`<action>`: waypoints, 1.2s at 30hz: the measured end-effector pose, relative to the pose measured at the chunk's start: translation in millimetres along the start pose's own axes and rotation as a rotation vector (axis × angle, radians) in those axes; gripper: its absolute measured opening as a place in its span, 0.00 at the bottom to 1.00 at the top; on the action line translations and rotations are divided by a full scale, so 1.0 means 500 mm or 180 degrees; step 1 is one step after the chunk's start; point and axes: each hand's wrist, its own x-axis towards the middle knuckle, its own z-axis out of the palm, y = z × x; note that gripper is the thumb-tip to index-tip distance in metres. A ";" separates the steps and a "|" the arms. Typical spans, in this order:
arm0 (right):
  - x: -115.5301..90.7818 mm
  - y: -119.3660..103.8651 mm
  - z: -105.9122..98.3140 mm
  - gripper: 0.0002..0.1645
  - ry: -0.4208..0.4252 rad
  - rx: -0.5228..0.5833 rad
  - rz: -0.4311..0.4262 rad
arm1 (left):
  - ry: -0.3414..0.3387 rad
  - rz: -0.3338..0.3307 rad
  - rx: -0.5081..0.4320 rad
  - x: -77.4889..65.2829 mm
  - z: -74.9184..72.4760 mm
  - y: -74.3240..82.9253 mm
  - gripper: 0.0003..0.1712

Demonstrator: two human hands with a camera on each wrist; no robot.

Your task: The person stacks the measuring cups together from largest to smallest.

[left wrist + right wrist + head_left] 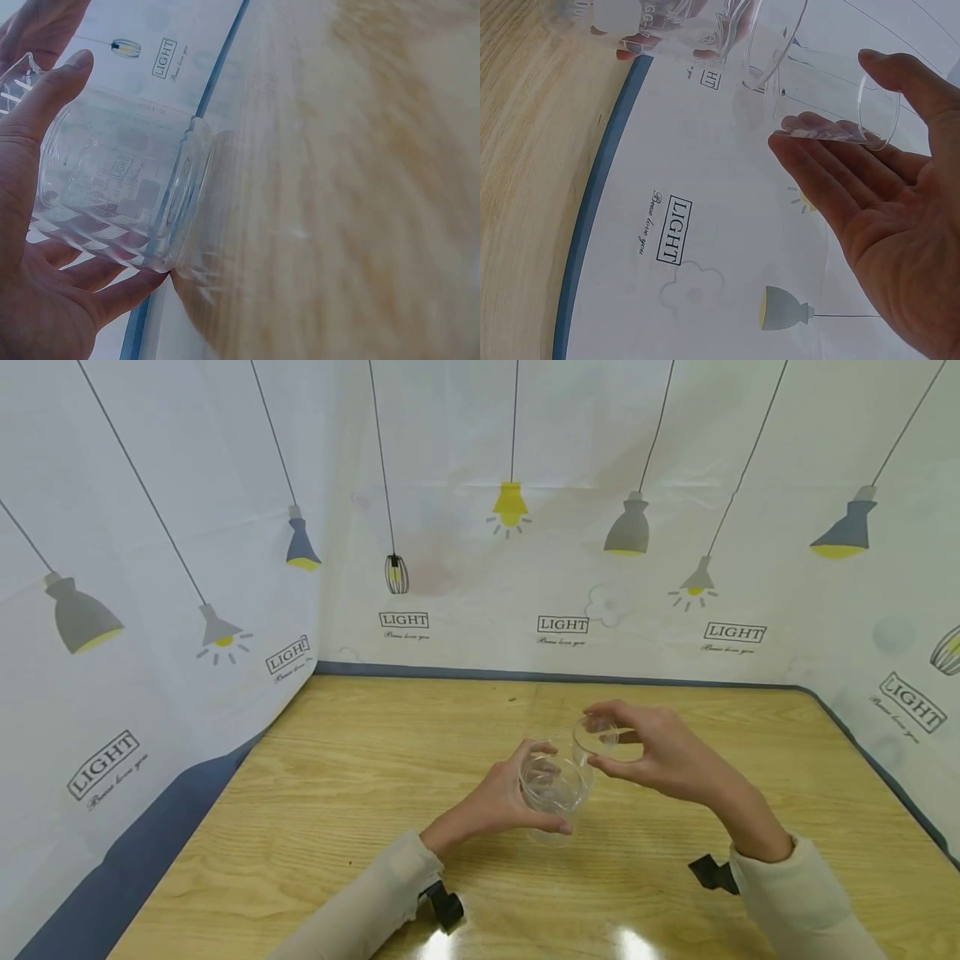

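My left hand (498,793) grips a clear glass beaker (553,785), its thumb on the near side and its fingers round the far side. Printed white markings show on the beaker in the right wrist view, and its base is right at the tabletop in the left wrist view. With my right hand (663,752) I hold a smaller clear glass (600,739) between thumb and fingers. This small glass is tilted sideways, its mouth facing left at the beaker's rim. In the right wrist view the small glass (825,94) overlaps the beaker's upper edge.
A wooden table (337,760) lies under both hands. White cloth (465,568) printed with lamps stands along the back and sides, with a blue border (450,672) at the table's far edge. Black straps (446,906) hang at both wrists.
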 end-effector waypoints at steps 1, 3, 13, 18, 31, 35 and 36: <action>0.000 0.000 0.000 0.29 -0.0001 0.0002 0.0003 | -0.0004 0.0002 -0.0001 0.000 0.000 0.000 0.56; 0.000 -0.001 0.000 0.29 -0.0003 0.0002 0.0004 | -0.0011 0.0005 -0.0008 0.000 0.000 -0.001 0.56; 0.002 -0.001 0.004 0.30 -0.0004 0.0020 -0.0007 | 0.0025 0.0018 -0.0008 0.000 0.001 -0.003 0.56; 0.002 -0.002 0.008 0.30 0.0002 0.0023 -0.0007 | 0.0034 0.0030 0.0021 0.000 0.001 -0.003 0.58; 0.005 -0.004 0.014 0.30 0.0024 0.0012 -0.0077 | 0.0030 0.0027 0.0000 0.000 0.000 -0.002 0.57; 0.005 -0.004 0.014 0.30 0.0034 0.0002 -0.0098 | 0.0029 0.0019 -0.0014 0.000 0.000 0.000 0.56; 0.006 -0.005 0.014 0.30 0.0039 -0.0006 -0.0106 | 0.0031 0.0018 -0.0016 -0.001 0.000 0.000 0.56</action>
